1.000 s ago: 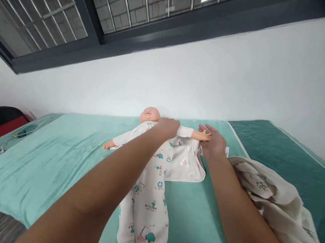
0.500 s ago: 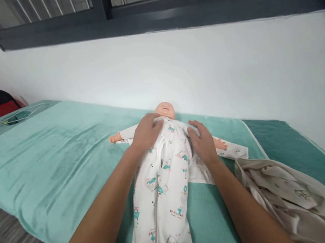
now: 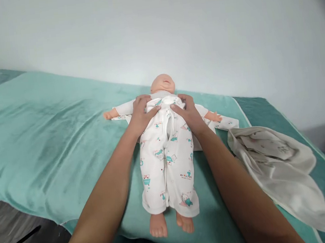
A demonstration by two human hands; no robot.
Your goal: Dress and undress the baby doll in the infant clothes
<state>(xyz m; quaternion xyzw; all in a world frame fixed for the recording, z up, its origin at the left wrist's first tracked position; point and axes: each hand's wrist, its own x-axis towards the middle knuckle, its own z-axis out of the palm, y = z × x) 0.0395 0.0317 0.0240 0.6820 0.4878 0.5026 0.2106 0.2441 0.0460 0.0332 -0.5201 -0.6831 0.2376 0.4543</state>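
With left hand (image 3: 143, 119) and right hand (image 3: 190, 114) apart, on printed trousers (image 3: 172, 157).
From the head view: at either side of the waist, cannot tell if gripping; on a face-up doll (image 3: 162, 83) on green cover (image 3: 64, 128); probably light, limp, best taken by waist edges.

The head camera is worn above and behind the grip and faces forward and down. Range is short: both forearms enter at the bottom edge, and the left hand (image 3: 140, 118) and right hand (image 3: 190, 113) sit near mid-frame. Between them, the doll (image 3: 167, 152) is seen from its foot end, head farthest. The wall (image 3: 146, 26) fills the field beyond the grip; the bed (image 3: 64, 124) extends to both sides; the floor (image 3: 18, 214) shows nearer, left of the grip.
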